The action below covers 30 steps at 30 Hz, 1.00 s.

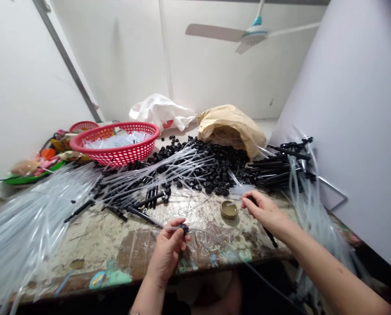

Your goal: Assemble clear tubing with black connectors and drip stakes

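Near the table's front edge, my left hand (168, 250) is closed, pinching a small black plastic cap (184, 229). A thin clear tube (210, 236) runs out from that hand to the right. My right hand (268, 215) is closed round a black plastic tube (272, 239), whose far end slants down below the palm. A pale thin tip points from its fingers over a small round dish (228, 216), which seems to hold some liquid. Behind the dish spreads a heap of black caps (220, 170), with loose clear tubes (169, 168) across its left side.
A red basket (126, 154) with clear plastic pieces stands at the back left. Long clear tubes (34, 223) cover the left side. Black tubes (267, 173) are stacked at right, near hanging clear tubing (308, 223). Behind are a brown bag (231, 116) and a fan (253, 37).
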{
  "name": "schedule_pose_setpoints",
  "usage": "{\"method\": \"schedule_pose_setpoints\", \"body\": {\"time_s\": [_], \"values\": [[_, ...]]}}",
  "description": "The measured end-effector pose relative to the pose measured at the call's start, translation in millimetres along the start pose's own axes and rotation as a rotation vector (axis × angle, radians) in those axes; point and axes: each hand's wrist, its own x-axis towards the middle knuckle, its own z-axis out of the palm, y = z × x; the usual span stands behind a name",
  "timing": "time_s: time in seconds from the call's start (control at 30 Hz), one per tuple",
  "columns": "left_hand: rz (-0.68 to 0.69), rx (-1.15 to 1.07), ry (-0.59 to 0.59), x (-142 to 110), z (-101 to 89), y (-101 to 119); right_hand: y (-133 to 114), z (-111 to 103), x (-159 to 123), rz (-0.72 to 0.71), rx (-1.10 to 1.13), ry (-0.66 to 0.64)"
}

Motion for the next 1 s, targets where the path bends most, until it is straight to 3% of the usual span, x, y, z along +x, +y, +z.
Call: {"method": "schedule_pose_setpoints", "body": {"time_s": [0.1,0.4,0.53,0.7,0.83,1.0], "values": [[0.001,0.021,0.009,0,1.6,1,12,1,1,-0.052,-0.174,0.038],[0.02,0.09,0.002,-3,7.7,3,22,4,-3,-0.06,-0.089,0.029],[0.007,0.09,0.012,-3,6.1,1,6,3,-14,0.04,0.158,0.029],[0.026,0.065,0.006,-1,3.0,-4,-29,26,-46,0.222,0.775,-0.217],[0.052,0.016,0.025,1,1.1,-6,-48,56,-65,0.24,0.843,-0.378],[0.031,-0.042,0.055,2,-1.0,-6,-55,74,-65,0.249,0.739,-0.347]]}}
